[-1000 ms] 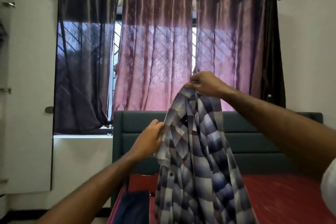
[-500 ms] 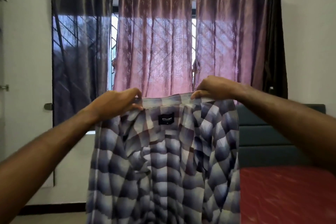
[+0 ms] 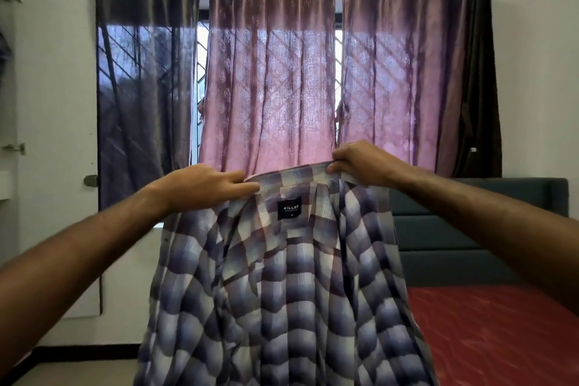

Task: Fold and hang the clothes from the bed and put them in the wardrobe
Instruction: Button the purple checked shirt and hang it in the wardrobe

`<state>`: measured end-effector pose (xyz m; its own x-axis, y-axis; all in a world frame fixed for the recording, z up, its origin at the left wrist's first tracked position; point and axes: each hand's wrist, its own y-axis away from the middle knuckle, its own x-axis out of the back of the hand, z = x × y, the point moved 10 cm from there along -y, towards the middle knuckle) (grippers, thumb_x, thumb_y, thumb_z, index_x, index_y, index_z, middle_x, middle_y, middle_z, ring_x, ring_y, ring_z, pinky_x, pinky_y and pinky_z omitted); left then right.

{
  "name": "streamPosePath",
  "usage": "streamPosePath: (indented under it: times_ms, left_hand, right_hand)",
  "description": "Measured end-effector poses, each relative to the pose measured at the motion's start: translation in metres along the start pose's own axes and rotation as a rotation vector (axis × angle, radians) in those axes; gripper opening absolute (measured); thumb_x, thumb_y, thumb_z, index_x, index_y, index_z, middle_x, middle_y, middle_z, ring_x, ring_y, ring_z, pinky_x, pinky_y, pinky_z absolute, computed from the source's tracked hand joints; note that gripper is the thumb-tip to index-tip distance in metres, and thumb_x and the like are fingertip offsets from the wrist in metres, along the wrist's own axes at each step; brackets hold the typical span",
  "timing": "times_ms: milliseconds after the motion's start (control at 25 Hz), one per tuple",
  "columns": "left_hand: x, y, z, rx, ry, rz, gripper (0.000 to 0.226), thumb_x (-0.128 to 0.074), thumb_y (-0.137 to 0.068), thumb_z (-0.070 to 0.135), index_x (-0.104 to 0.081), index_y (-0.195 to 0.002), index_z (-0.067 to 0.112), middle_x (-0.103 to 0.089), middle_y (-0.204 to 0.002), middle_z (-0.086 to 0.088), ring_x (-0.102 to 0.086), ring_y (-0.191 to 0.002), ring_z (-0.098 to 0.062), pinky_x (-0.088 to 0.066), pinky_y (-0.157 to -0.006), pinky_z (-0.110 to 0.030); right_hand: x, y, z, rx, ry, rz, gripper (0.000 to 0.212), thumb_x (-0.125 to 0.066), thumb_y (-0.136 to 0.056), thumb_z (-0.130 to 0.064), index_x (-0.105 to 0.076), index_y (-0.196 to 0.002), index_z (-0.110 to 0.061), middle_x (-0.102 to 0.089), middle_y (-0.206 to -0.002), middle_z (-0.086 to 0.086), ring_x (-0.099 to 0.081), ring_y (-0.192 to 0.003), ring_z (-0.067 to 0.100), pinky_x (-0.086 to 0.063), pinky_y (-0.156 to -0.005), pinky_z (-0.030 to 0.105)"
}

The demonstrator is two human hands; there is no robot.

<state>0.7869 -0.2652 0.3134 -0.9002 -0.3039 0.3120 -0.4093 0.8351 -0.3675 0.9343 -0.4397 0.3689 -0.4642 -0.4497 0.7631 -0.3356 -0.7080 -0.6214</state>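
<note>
Held-up checked shirt hides part of the bed, seemingly.

checked shirt held up, both hands

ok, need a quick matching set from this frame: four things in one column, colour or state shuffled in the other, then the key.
Things
1. checked shirt
2. bed sheet
3. headboard
4. label

Colour or state
A. dark teal, padded
B. black, below the collar, inside the shirt
C. red, lying flat
D. held up by the left hand and right hand, gripped at the collar

Pairs: 1-D, 2-C, 3-A, 4-B
</note>
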Motion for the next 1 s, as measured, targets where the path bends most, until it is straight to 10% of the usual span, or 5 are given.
streamPosePath:
  times_ms: [160,400,640,840,1000]
  left_hand:
    - [-0.035,0.004,-0.003,0.01,-0.012,-0.326,0.06,-0.078,-0.084,0.02,-0.047,-0.133,0.033,-0.067,-0.104,0.001,-0.057,-0.059,-0.014,-0.039,-0.052,-0.023]
    - [-0.065,0.009,-0.003,0.364,0.672,-0.717,0.042,-0.048,-0.095,0.009,-0.07,-0.115,0.039,-0.068,-0.107,0.014,-0.06,-0.087,0.004,-0.044,-0.084,-0.018]
    - [-0.033,0.004,0.034,-0.223,-0.095,-0.388,0.021,-0.044,-0.1,0.026,-0.065,-0.099,0.026,-0.061,-0.101,0.003,-0.058,-0.088,-0.021,-0.046,-0.071,-0.037]
    - [-0.029,0.023,0.105,-0.573,-0.044,-0.366,0.007,-0.06,-0.093,0.015,-0.064,-0.096,0.02,-0.058,-0.113,-0.001,-0.056,-0.093,-0.021,-0.048,-0.065,-0.036]
    - [-0.068,0.036,0.133,-0.424,0.062,-0.646,0.015,-0.06,-0.086,0.018,-0.059,-0.098,0.026,-0.066,-0.096,0.004,-0.066,-0.065,-0.027,-0.036,-0.047,-0.033]
  right_hand:
    - [0.002,0.018,-0.04,0.269,0.151,0.034,0.029,-0.048,-0.104,-0.021,-0.051,-0.133,-0.017,-0.065,-0.104,0.006,-0.062,-0.071,0.016,-0.055,-0.072,0.031]
    - [-0.039,0.022,-0.052,0.257,0.437,-0.164,0.024,-0.045,-0.1,-0.015,-0.057,-0.121,-0.012,-0.051,-0.108,0.002,-0.054,-0.084,0.018,-0.033,-0.058,0.022]
    - [-0.053,0.021,-0.052,0.37,0.61,-0.185,0.022,-0.053,-0.101,-0.02,-0.066,-0.119,-0.017,-0.06,-0.118,0.0,-0.061,-0.101,0.019,-0.054,-0.08,0.033]
    - [-0.081,0.102,-0.119,1.242,0.862,0.062,0.033,-0.045,-0.101,-0.012,-0.069,-0.125,-0.014,-0.03,-0.164,0.0,-0.03,-0.147,0.025,-0.031,-0.114,0.045]
    - [-0.195,0.153,-0.131,1.228,0.908,-0.53,0.017,-0.064,-0.081,-0.036,-0.076,-0.084,-0.024,-0.073,-0.1,-0.005,-0.064,-0.104,0.014,-0.033,-0.104,0.036]
